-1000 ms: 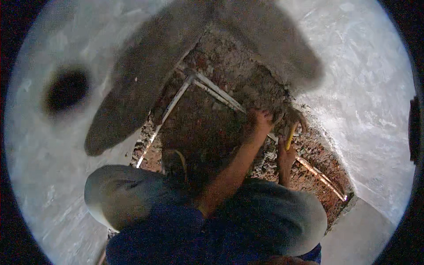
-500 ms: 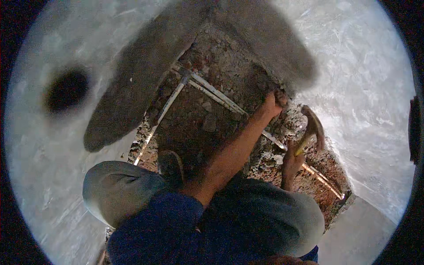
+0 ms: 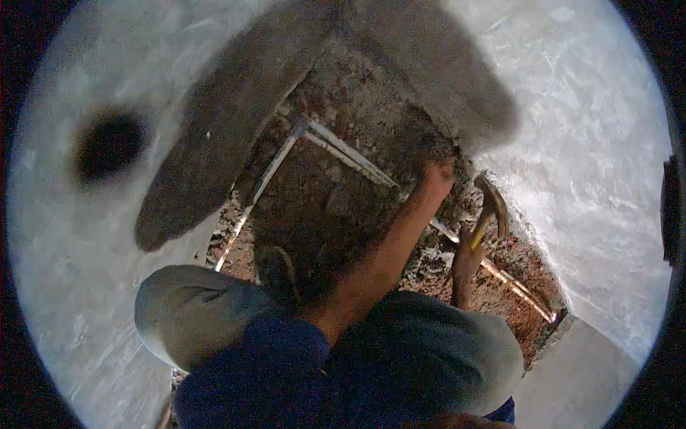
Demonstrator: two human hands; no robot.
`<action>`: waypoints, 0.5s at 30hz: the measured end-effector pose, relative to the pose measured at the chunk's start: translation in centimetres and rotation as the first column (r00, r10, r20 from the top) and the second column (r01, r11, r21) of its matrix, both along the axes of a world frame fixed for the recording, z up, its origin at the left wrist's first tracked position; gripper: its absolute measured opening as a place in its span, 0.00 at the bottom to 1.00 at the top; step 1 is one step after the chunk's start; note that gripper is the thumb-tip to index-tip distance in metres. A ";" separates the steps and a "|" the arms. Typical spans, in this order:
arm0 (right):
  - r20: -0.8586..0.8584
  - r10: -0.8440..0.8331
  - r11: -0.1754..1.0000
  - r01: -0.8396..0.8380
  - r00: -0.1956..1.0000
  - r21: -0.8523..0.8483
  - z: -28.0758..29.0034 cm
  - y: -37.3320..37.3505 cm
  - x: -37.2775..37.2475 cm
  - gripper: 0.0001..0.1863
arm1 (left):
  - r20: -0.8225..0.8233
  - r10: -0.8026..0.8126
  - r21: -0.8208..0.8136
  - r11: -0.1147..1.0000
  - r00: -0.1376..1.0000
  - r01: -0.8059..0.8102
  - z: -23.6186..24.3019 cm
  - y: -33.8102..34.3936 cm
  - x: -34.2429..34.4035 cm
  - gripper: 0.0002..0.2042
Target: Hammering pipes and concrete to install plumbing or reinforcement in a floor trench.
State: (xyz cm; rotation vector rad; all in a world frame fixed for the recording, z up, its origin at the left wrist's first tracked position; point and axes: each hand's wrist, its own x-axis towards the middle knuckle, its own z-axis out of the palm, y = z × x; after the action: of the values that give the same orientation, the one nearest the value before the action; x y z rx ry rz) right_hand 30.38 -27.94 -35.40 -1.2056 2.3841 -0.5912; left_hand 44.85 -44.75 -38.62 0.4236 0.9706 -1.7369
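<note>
My left arm stretches across to the right, and my left hand (image 3: pixel 437 174) is closed at the edge of the broken ground by the wall's foot. What sits in its fist is too dark to make out. My right hand (image 3: pixel 466 259) grips a claw hammer (image 3: pixel 493 206) by its yellow handle, the curved metal head held up just right of and nearer than the left hand. Broken rubble (image 3: pixel 429 261) lies under and between both hands.
White pipes (image 3: pixel 350 156) run along the edges of the dug-out corner, one pair passing beneath my left forearm. Another pipe (image 3: pixel 275 168) runs down the left side. Smooth pale walls (image 3: pixel 579 143) rise on both sides. My bent knees (image 3: pixel 193 300) are close in front.
The hammer and my right hand have shifted slightly left. My left hand has drawn back a little toward me and remains closed.
</note>
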 end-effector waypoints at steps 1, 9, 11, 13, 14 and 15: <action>0.037 0.042 0.989 -0.037 0.998 -0.144 -1.3 0.6 -1.3 0.21 | 0.018 0.015 0.043 0.999 1.000 -0.016 0.3 1.0 0.4 0.14; 0.230 -0.055 0.975 0.102 0.972 -0.197 5.1 -0.7 5.7 0.20 | -0.108 -0.198 -0.341 0.928 0.974 0.150 0.8 1.9 1.7 0.17; 0.026 -0.058 0.998 0.058 0.998 0.008 7.3 -1.8 6.1 0.22 | -0.099 -0.211 -0.343 0.925 0.973 0.166 1.9 -0.8 0.7 0.17; 0.006 0.026 0.997 -0.026 1.000 -0.074 6.9 -1.4 5.1 0.21 | -0.315 -0.174 -0.197 0.974 0.933 0.114 2.5 -2.7 0.7 0.17; -0.015 0.107 0.982 -0.108 0.994 -0.155 6.3 -1.1 4.4 0.20 | -0.318 -0.173 -0.200 0.973 0.932 0.112 2.5 -3.1 0.6 0.17; -0.218 0.278 0.906 -0.331 0.936 -0.264 5.6 -1.7 4.4 0.19 | -0.357 -0.166 -0.271 0.960 0.919 0.068 1.5 -3.5 1.1 0.16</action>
State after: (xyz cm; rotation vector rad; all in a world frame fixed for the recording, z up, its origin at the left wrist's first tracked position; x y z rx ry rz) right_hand 34.80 -29.60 -29.82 -1.7906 2.2259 -0.7858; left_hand 45.94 -48.30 -37.15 -0.0250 0.9858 -2.0704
